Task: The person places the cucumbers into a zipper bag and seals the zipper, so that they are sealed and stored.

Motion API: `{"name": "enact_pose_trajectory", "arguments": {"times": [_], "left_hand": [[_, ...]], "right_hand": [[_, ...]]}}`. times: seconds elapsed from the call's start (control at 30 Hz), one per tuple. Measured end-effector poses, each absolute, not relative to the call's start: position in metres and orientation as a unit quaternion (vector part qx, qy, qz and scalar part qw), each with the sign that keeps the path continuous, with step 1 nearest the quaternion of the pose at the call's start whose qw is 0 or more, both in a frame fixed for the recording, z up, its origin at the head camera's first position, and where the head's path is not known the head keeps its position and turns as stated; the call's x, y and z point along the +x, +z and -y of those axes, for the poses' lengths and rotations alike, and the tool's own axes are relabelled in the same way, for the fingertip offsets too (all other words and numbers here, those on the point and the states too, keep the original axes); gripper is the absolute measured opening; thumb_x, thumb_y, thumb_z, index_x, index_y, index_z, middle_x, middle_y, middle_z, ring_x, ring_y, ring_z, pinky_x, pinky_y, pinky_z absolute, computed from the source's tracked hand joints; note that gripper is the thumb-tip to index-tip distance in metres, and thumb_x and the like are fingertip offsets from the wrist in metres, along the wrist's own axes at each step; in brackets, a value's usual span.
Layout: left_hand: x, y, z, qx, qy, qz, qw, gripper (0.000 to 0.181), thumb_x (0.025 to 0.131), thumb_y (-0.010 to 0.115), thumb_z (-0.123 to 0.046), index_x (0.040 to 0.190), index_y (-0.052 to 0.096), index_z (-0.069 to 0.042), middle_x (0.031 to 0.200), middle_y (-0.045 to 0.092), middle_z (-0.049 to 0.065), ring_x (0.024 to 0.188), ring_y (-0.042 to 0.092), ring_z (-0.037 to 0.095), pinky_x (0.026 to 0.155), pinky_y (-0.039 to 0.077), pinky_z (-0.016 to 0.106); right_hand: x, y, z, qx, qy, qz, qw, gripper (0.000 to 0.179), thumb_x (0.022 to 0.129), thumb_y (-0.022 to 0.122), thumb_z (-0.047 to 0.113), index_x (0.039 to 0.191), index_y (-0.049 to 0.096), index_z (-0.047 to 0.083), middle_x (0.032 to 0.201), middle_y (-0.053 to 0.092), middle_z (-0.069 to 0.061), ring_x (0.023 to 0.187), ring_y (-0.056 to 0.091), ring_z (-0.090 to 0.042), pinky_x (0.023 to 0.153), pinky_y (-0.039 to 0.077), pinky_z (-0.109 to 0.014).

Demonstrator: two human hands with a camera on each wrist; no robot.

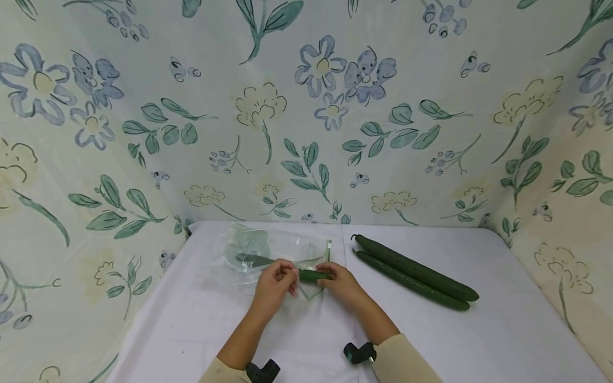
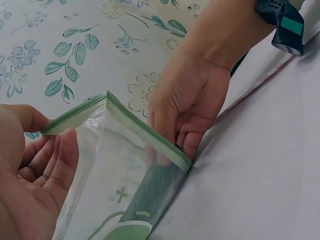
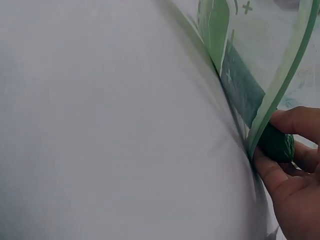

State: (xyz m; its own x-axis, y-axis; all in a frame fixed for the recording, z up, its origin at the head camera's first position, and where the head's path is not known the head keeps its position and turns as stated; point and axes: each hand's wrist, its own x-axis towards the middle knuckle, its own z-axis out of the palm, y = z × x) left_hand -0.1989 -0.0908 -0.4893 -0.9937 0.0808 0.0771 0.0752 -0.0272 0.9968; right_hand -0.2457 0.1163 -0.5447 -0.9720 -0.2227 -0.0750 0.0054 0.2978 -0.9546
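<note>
Two cucumbers (image 1: 414,266) right of right hand (image 1: 341,282), on white-covered tabletop (image 1: 479,351). Pinched in right hand, partly inside clear bag (image 2: 107,165): cucumber piece (image 3: 277,142). Pinched in left hand (image 1: 275,284): bag's green rim. Beyond and flanking both hands: floral fabric (image 1: 308,170).

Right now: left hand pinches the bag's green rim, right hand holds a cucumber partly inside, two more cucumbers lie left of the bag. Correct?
One slip: the head view shows the two loose cucumbers right of the bag. The left hand does pinch its green rim and the right hand holds the third cucumber partly inside.
</note>
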Motion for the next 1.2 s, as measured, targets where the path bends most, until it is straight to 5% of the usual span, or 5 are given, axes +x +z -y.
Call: {"name": "enact_pose_trajectory", "arguments": {"times": [0.37, 0.53, 0.73, 0.97, 1.2], "left_hand": [[-0.197, -0.489, 0.089, 0.061, 0.722, -0.689, 0.017, 0.013, 0.095, 0.065, -0.003, 0.104, 0.060, 0.005, 0.080, 0.060, 0.005, 0.062, 0.060, 0.013, 0.057, 0.060, 0.026], [-0.195, -0.491, 0.088, 0.063, 0.720, -0.691, 0.025, 0.014, 0.095, 0.065, -0.005, 0.104, 0.059, 0.004, 0.082, 0.060, 0.007, 0.063, 0.060, 0.013, 0.057, 0.060, 0.026], [-0.194, -0.490, 0.087, 0.063, 0.717, -0.693, 0.037, 0.014, 0.095, 0.066, -0.006, 0.104, 0.060, 0.004, 0.082, 0.061, 0.007, 0.063, 0.061, 0.013, 0.056, 0.059, 0.025], [-0.191, -0.486, 0.085, 0.059, 0.710, -0.699, 0.059, 0.015, 0.095, 0.067, -0.008, 0.100, 0.061, 0.006, 0.077, 0.061, 0.004, 0.060, 0.060, 0.013, 0.053, 0.058, 0.025], [-0.190, -0.487, 0.083, 0.051, 0.707, -0.702, 0.069, 0.016, 0.095, 0.067, -0.009, 0.100, 0.061, 0.005, 0.075, 0.061, 0.003, 0.059, 0.059, 0.014, 0.053, 0.059, 0.025]], "right_hand": [[-0.247, -0.545, -0.114, -0.058, -0.522, -0.848, 0.063, 0.033, 0.096, 0.070, 0.030, 0.127, 0.071, 0.018, 0.133, 0.067, -0.008, 0.133, 0.056, -0.031, 0.113, 0.045, -0.055], [-0.249, -0.541, -0.110, -0.040, -0.551, -0.831, 0.061, 0.038, 0.096, 0.069, 0.033, 0.127, 0.070, 0.011, 0.134, 0.067, -0.010, 0.136, 0.054, -0.031, 0.113, 0.046, -0.053], [-0.255, -0.536, -0.106, -0.017, -0.577, -0.816, 0.040, 0.037, 0.096, 0.070, 0.024, 0.126, 0.069, 0.004, 0.129, 0.070, -0.012, 0.125, 0.060, -0.025, 0.104, 0.054, -0.042], [-0.263, -0.528, -0.103, 0.001, -0.623, -0.781, 0.039, 0.033, 0.094, 0.071, 0.020, 0.125, 0.071, 0.009, 0.107, 0.076, -0.010, 0.086, 0.063, -0.009, 0.074, 0.053, -0.018], [-0.271, -0.535, -0.101, 0.018, -0.645, -0.763, 0.049, 0.038, 0.095, 0.071, 0.016, 0.129, 0.066, 0.001, 0.115, 0.073, -0.017, 0.088, 0.066, -0.010, 0.077, 0.059, -0.022]]}}
